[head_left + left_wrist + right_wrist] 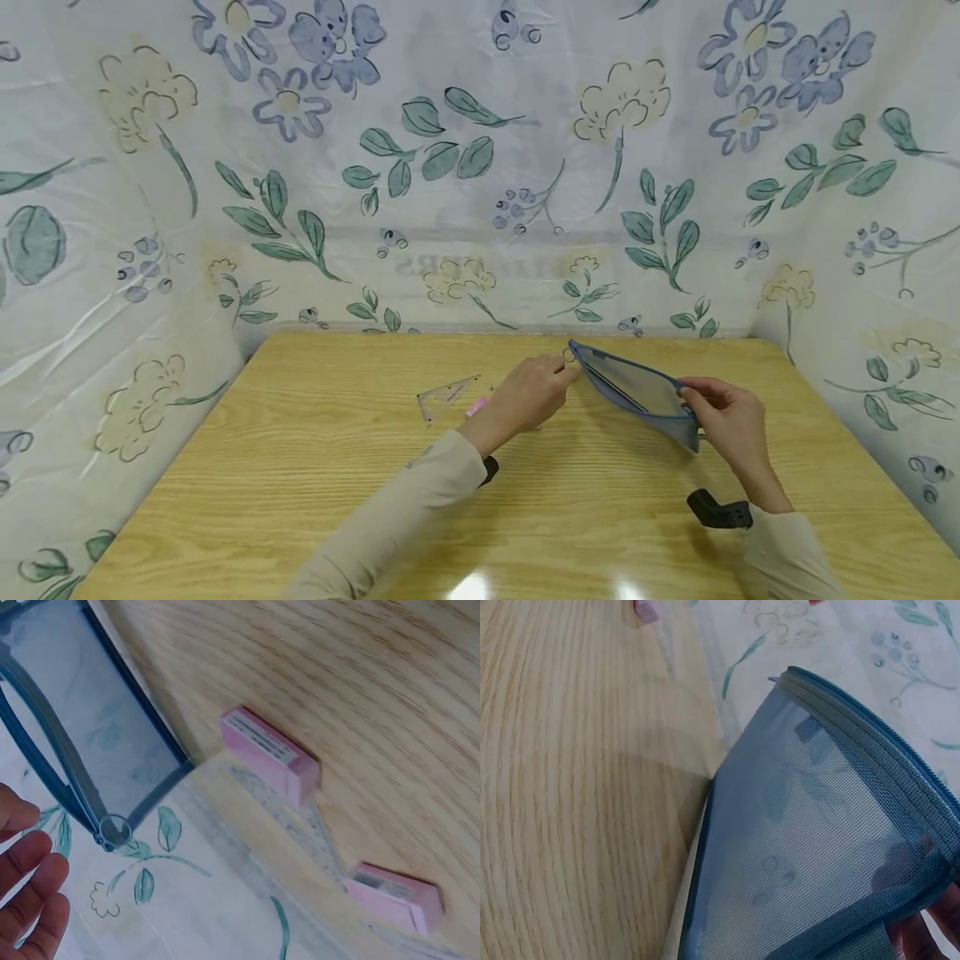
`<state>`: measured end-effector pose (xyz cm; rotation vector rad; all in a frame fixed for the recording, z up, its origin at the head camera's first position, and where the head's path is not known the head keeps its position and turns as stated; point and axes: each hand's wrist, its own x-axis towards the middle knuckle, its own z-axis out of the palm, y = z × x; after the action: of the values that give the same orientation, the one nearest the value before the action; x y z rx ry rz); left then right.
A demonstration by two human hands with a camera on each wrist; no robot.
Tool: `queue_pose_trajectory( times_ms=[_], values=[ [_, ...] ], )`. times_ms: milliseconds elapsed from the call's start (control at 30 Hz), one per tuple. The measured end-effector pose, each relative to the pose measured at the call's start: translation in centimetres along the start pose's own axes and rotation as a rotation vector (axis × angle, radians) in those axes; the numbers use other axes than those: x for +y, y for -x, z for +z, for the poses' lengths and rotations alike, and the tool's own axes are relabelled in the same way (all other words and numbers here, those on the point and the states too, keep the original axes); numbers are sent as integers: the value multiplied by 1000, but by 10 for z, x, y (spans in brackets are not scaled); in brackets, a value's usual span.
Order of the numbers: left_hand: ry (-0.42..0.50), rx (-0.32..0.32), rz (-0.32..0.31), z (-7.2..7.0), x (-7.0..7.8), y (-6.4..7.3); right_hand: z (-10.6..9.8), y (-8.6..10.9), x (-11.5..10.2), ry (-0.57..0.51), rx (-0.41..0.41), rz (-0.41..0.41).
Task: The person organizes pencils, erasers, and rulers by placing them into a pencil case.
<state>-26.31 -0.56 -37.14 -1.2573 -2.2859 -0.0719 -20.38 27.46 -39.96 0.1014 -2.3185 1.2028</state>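
A blue mesh zipper pouch (626,385) hangs tilted over the right half of the table, its zippered mouth parted. My right hand (733,417) pinches the pouch's right end between thumb and fingers, and the fingers (915,941) show at its corner in the right wrist view. At the opposite end, a ring-shaped zipper pull (115,830) hangs from the zipper. My left hand (531,392) is right beside that ring, with loosely bent fingers (46,881) that stand apart from it in the left wrist view.
Two pink erasers, one nearer the pouch (270,757) and another farther off (397,900), lie on the wooden table (300,467). A clear set square (450,387) lies left of my left hand. Floral cloth (450,208) hangs behind the table.
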Motion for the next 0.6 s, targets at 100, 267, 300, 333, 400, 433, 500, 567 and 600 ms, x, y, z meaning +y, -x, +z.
queue_pose_trajectory(
  times_ms=[100,267,300,333,400,433,500,567,600],
  values=[
    [-15,-6,-11,-4,-4,7,-1,1,1,-5,-11,-2],
    [36,32,-43,-10,-11,19,0,1,3,-10,-15,-5],
    [52,38,-50,-11,-13,21,0,0,3,-12,-14,-6],
    [61,40,-58,-13,-14,23,0,0,3,-13,-15,-6],
    [77,38,-70,-15,-17,27,1,0,3,-17,-19,-6],
    [84,35,-78,-17,-18,30,1,0,3,-18,-23,-6],
    [90,26,-94,-19,-20,34,1,0,3,-23,-33,-5],
    [104,22,-112,-21,-22,38,1,0,4,-28,-45,-5],
    [113,20,-123,-22,-23,41,1,0,4,-32,-50,-5]
  ],
)
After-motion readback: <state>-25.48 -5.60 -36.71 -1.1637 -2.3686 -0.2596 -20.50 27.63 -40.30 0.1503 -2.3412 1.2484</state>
